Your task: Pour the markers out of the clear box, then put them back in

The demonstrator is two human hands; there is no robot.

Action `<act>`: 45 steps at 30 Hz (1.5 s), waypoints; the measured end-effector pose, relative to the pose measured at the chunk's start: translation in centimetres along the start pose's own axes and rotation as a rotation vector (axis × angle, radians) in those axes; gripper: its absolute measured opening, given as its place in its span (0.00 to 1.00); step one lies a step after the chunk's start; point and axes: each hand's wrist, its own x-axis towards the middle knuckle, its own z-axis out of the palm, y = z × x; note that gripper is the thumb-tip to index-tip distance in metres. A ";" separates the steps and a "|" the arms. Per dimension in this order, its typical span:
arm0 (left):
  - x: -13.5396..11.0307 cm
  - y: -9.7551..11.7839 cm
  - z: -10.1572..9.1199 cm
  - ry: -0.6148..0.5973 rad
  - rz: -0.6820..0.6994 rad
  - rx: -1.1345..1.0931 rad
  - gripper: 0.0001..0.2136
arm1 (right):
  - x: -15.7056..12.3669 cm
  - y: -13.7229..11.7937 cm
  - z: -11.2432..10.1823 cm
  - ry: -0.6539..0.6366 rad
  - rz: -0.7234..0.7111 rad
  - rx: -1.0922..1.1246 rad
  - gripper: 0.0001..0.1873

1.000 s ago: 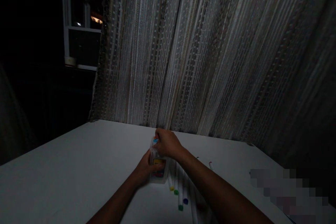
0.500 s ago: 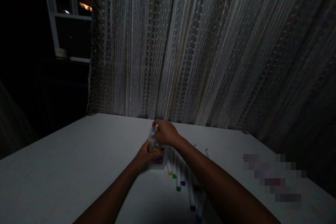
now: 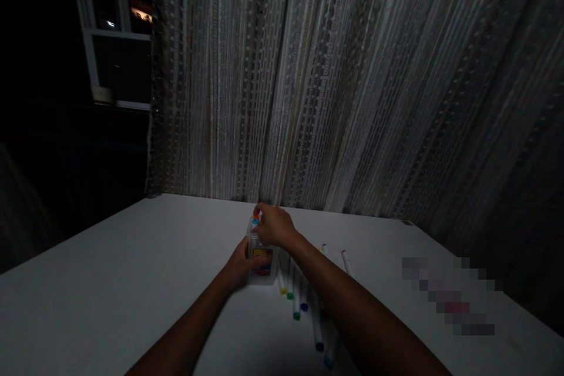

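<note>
Gripping clear marker case (image 3: 263,271), lower centre, in left hand (image 3: 239,264); right hand (image 3: 275,227) curled over orange cap (image 3: 256,217), cannot tell whether pinching. Part-filled, apparently, with markers (image 3: 317,326) loose at bottom centre.

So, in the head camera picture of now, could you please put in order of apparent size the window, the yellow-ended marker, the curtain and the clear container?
Largest to smallest, by visible area:
1. Curtain
2. Window
3. Clear container, partly covered by the left hand
4. Yellow-ended marker
</note>
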 end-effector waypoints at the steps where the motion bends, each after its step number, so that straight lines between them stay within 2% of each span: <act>1: 0.0 0.0 0.0 0.001 0.002 0.004 0.30 | 0.0 0.0 0.0 0.003 0.000 0.002 0.18; 9: 0.0 -0.1 -0.1 -0.017 0.014 0.006 0.30 | -0.4 -0.2 -0.2 -0.004 0.013 0.016 0.18; 18: -0.2 0.2 0.3 0.021 0.002 -0.014 0.31 | -0.2 -0.1 0.0 0.014 0.001 0.006 0.18; 29: 0.1 0.0 0.0 -0.009 0.042 -0.008 0.29 | -0.2 0.2 0.2 0.009 -0.001 0.025 0.19; 35: 0.0 -0.1 0.0 -0.009 0.034 0.013 0.28 | -0.1 0.3 -0.1 -0.013 -0.004 0.075 0.19; 40: -0.1 -0.3 0.1 -0.014 0.008 0.008 0.28 | 0.0 0.7 -0.4 -0.045 -0.068 0.184 0.20; 43: -0.3 0.0 0.3 0.001 0.006 0.019 0.28 | -0.9 1.0 -0.9 0.008 -0.142 0.274 0.20; 45: -0.4 0.3 0.4 0.011 0.007 0.025 0.28 | -2.1 1.6 -1.4 0.115 -0.176 0.332 0.18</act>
